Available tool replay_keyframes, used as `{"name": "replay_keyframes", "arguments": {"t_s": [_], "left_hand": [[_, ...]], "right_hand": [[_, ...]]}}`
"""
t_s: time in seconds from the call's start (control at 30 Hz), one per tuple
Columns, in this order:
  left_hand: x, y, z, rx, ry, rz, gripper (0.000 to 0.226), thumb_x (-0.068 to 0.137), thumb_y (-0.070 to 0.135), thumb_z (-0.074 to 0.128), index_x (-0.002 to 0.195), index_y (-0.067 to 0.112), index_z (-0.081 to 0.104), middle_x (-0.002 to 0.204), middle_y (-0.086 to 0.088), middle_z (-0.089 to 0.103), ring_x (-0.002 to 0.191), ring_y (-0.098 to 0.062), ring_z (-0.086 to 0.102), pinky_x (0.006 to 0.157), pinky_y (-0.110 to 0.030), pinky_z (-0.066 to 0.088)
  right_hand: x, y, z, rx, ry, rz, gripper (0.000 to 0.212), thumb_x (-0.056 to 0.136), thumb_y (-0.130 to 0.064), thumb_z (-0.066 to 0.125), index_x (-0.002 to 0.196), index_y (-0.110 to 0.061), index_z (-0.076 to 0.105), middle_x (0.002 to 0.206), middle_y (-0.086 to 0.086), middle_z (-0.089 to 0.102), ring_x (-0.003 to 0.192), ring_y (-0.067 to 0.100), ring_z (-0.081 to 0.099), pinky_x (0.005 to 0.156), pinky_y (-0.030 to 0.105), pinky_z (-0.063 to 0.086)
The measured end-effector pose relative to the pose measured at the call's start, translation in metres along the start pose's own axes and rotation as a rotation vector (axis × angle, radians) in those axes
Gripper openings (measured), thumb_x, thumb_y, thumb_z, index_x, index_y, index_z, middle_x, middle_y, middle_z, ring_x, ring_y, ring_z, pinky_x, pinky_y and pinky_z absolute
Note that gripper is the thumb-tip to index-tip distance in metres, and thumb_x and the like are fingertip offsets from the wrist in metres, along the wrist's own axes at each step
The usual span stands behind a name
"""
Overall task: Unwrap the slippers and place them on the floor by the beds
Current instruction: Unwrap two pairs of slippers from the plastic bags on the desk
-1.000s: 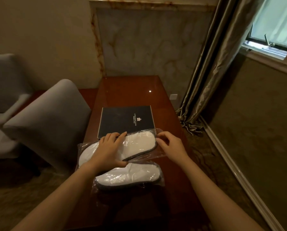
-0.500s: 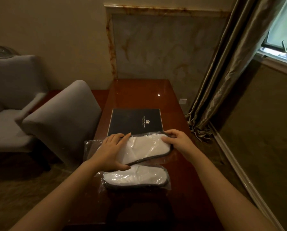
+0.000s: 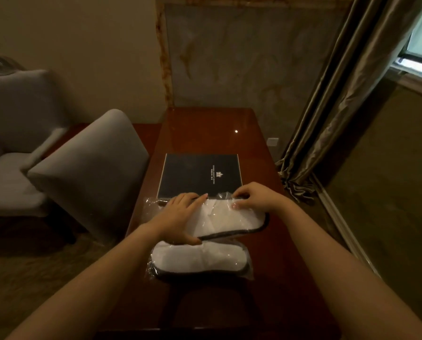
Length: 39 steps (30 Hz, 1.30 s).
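Observation:
Two packs of white slippers with dark edging, each in clear plastic wrap, lie on a dark red wooden desk (image 3: 273,290). The farther slipper pack (image 3: 234,218) is in both hands. My left hand (image 3: 180,217) grips its left half, thumb under the near edge and fingers over the top. My right hand (image 3: 254,196) pinches the plastic at its far edge. The nearer slipper pack (image 3: 200,261) lies untouched just below, flat on the desk.
A black folder (image 3: 200,174) with small light lettering lies just beyond the slippers. A grey upholstered chair (image 3: 89,168) stands at the desk's left and a grey armchair (image 3: 11,133) farther left. Curtains (image 3: 332,94) hang at right beside a window.
My right hand has moved left from the pack's right end to its far top edge and pinches the plastic there. The left hand keeps its hold. The view has shifted slightly.

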<state>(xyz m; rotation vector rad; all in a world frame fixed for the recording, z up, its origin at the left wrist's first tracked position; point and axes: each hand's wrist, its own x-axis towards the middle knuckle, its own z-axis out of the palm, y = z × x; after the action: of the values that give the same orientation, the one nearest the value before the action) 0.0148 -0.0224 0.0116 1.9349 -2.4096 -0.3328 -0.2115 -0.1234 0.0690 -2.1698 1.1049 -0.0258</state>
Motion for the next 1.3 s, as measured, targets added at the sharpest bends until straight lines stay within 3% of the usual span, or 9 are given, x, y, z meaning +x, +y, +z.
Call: {"name": "replay_keyframes", "arguments": {"t_s": [0.2,0.37,0.67,0.77,0.93,1.1,1.2,1.3], "left_hand": [[0.029,-0.034,0.003,-0.033,-0.011,-0.098,0.113,0.069,0.053,0.072,0.150,0.025,-0.001,0.158,-0.004,0.010,0.145,-0.025,0.014,0.118,-0.043,0.022],[0.059,-0.047,0.013,-0.053,0.024,-0.156,0.101,0.080,0.047,0.065,0.151,0.023,-0.002,0.159,-0.006,0.012,0.145,-0.026,0.017,0.116,-0.045,0.028],[0.103,-0.043,0.041,-0.093,0.093,-0.201,0.090,0.084,0.044,0.061,0.151,0.022,0.005,0.156,-0.007,0.019,0.140,-0.027,0.026,0.114,-0.045,0.031],[0.102,-0.051,0.050,-0.143,0.093,-0.289,0.088,0.084,0.041,0.062,0.151,0.022,0.008,0.154,-0.009,0.024,0.139,-0.028,0.028,0.112,-0.047,0.034],[0.112,-0.044,0.062,-0.153,0.101,-0.292,0.103,0.077,0.049,0.068,0.151,0.017,0.005,0.156,-0.011,0.021,0.142,-0.028,0.021,0.118,-0.045,0.024],[0.129,-0.028,0.073,-0.040,0.035,-0.267,0.113,0.073,0.059,0.066,0.150,0.011,-0.001,0.159,-0.011,0.012,0.146,-0.028,0.012,0.121,-0.045,0.007],[0.132,-0.024,0.082,-0.020,-0.001,-0.274,0.119,0.070,0.064,0.065,0.150,0.006,-0.003,0.160,-0.013,0.005,0.148,-0.028,0.005,0.120,-0.045,0.000],[0.131,-0.029,0.088,-0.114,-0.013,-0.286,0.122,0.069,0.059,0.069,0.149,0.003,-0.005,0.160,-0.016,-0.006,0.148,-0.029,-0.005,0.119,-0.042,-0.005]], "right_hand": [[-0.002,0.026,-0.033,-0.004,0.184,0.061,0.033,0.084,-0.032,0.064,0.112,-0.015,0.066,0.105,0.000,0.064,0.086,0.008,0.056,0.065,0.015,0.040],[-0.007,0.047,-0.067,0.073,0.328,0.161,0.034,0.083,-0.033,0.066,0.111,-0.015,0.066,0.099,-0.004,0.058,0.077,0.003,0.052,0.058,0.015,0.036],[-0.011,0.068,-0.078,0.279,0.488,0.328,0.032,0.083,-0.024,0.067,0.111,-0.009,0.068,0.119,0.010,0.061,0.097,0.022,0.056,0.072,0.028,0.043],[-0.008,0.072,-0.079,0.374,0.635,0.370,0.033,0.082,-0.022,0.069,0.111,-0.009,0.067,0.120,0.012,0.062,0.093,0.020,0.055,0.071,0.030,0.042],[0.029,0.060,-0.051,0.522,0.733,0.433,0.034,0.081,-0.024,0.068,0.112,-0.008,0.067,0.113,0.012,0.067,0.096,0.028,0.063,0.086,0.042,0.053],[0.066,0.037,-0.005,0.546,0.931,0.431,0.029,0.084,-0.023,0.062,0.109,-0.010,0.067,0.107,0.012,0.070,0.093,0.026,0.062,0.078,0.036,0.050],[0.081,0.031,0.024,0.503,0.851,0.405,0.028,0.087,-0.022,0.059,0.112,-0.010,0.065,0.110,0.011,0.069,0.094,0.022,0.061,0.072,0.024,0.039],[0.091,0.039,0.057,0.476,0.707,0.483,0.030,0.091,-0.019,0.055,0.119,-0.008,0.059,0.120,0.013,0.063,0.108,0.027,0.058,0.076,0.024,0.039]]}}
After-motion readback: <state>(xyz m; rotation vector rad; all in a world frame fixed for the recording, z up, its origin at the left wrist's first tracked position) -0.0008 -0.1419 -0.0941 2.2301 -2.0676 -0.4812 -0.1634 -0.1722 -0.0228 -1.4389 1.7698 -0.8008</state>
